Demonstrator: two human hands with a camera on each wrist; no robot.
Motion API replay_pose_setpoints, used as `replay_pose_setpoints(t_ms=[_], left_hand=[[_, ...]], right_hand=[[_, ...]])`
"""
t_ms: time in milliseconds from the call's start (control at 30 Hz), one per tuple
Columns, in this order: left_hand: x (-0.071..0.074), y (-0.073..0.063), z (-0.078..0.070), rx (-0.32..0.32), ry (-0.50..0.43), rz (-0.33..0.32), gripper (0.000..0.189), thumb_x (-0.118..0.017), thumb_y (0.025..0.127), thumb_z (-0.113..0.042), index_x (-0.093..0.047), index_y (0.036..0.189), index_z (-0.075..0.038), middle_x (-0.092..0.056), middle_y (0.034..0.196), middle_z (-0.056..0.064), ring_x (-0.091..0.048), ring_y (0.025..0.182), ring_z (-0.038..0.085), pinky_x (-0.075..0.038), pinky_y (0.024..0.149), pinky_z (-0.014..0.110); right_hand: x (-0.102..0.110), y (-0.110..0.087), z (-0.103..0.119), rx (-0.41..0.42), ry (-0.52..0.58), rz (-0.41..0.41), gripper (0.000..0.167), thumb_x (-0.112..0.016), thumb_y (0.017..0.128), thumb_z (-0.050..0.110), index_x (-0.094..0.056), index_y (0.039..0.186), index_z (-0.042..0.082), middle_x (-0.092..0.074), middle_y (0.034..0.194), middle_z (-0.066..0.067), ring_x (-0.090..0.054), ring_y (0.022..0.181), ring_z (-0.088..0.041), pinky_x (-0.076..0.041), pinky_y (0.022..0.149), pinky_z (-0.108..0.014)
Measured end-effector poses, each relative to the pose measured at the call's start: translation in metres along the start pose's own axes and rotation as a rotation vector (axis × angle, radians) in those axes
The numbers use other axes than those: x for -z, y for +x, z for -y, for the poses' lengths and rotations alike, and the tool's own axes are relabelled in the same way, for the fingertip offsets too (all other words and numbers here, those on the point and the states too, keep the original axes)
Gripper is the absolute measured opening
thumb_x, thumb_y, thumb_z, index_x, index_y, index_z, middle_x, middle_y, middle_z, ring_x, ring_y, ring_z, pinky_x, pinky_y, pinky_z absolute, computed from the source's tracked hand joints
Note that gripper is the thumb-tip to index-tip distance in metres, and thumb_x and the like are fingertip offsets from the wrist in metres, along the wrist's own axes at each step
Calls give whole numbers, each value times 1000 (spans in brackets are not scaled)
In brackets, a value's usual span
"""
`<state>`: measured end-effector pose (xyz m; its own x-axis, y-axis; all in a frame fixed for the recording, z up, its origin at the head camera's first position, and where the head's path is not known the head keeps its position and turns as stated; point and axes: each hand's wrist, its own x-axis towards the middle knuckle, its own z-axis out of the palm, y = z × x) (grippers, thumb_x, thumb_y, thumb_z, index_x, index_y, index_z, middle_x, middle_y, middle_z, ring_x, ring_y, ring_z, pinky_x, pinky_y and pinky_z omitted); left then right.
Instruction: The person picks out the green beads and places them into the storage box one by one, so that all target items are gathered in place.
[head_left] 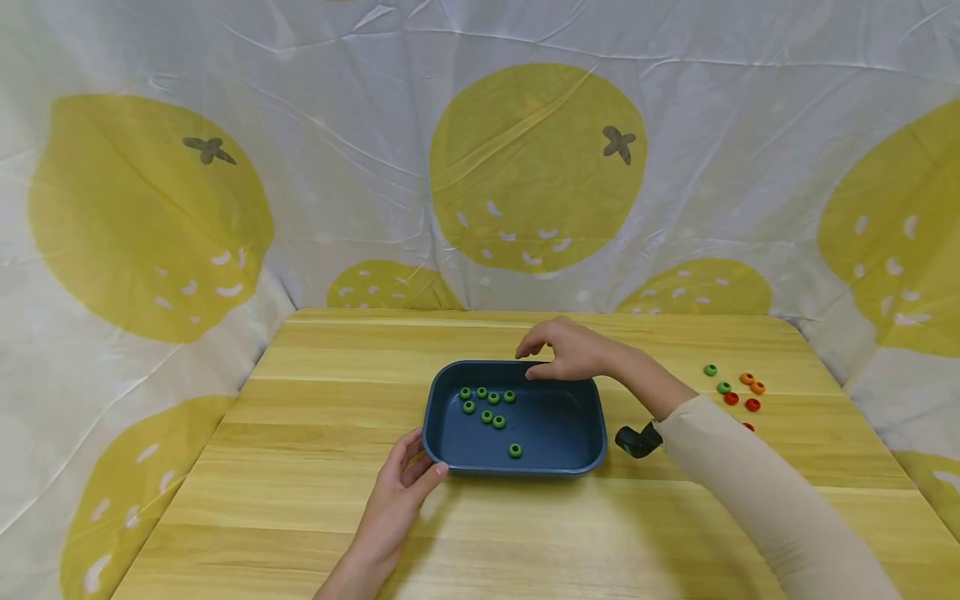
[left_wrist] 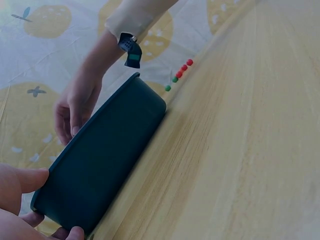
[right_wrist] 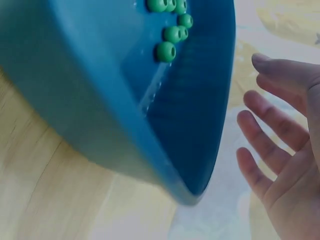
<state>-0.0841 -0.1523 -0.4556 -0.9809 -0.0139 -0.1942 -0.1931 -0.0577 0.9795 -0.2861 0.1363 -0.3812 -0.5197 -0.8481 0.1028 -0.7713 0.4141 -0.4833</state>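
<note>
A dark blue rectangular tub (head_left: 555,462) stands on the wooden table with several green beads (head_left: 487,416) lying on its floor, mostly toward the left. My left hand (head_left: 400,492) grips its near left corner; in the left wrist view the thumb (left_wrist: 34,179) lies at the rim and fingertips show lower on the wall. Over the far rim hangs my right hand (head_left: 572,350), thumb and fingers apart. The right wrist view shows that hand (right_wrist: 285,135) beside the tub wall (right_wrist: 90,110), fingers spread and nothing between them.
Right of the tub, loose green (head_left: 710,370), orange (head_left: 757,387) and red beads (head_left: 752,404) lie on the table (head_left: 300,433), one partly hidden by the right sleeve (head_left: 750,492). A black wrist device (head_left: 637,442) sticks out from that sleeve. A lemon-print cloth (head_left: 360,167) hangs behind the table.
</note>
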Motion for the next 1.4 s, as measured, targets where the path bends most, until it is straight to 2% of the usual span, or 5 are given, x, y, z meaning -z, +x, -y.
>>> replay_pose_setpoints(t_ms=[333, 433, 633, 1133, 1400], left_hand=[[-1, 0, 0, -3, 0, 1, 61, -69, 100, -7, -41, 154, -8, -44, 152, 18, -44, 140, 38, -45, 107, 42], [0, 0, 0, -1, 5, -6, 61, -69, 100, -7, -41, 154, -8, -44, 152, 18, -44, 140, 38, -45, 106, 42], [0, 0, 0, 2, 4, -9, 63, -70, 99, -7, -40, 155, -8, -45, 151, 18, -44, 140, 38, -46, 105, 40], [-1, 0, 0, 1, 1, 1, 63, -70, 100, -8, -39, 155, -7, -44, 152, 18, -44, 140, 38, -46, 106, 41], [-1, 0, 0, -2, 3, 2, 63, -70, 100, -9, -39, 155, -8, -44, 152, 18, -43, 140, 38, -45, 107, 42]], right_hand=[[10, -21, -6, -28, -9, -30, 27, -76, 95, 16, -75, 119, 2, -71, 116, -13, -67, 105, -32, -54, 91, -46], [13, -26, -9, -43, -16, -35, 27, -76, 96, 18, -75, 119, 5, -72, 117, -10, -67, 105, -31, -54, 91, -46], [19, -40, -12, -99, -11, -55, 26, -78, 95, 19, -75, 118, 8, -71, 117, -5, -67, 106, -31, -54, 91, -46], [35, -86, -30, -251, -24, -106, 28, -77, 95, 17, -74, 121, 7, -70, 120, -9, -65, 109, -31, -53, 92, -52], [44, -113, -45, -341, 7, -140, 30, -76, 96, 17, -72, 122, 3, -70, 117, -9, -64, 111, -34, -49, 96, -57]])
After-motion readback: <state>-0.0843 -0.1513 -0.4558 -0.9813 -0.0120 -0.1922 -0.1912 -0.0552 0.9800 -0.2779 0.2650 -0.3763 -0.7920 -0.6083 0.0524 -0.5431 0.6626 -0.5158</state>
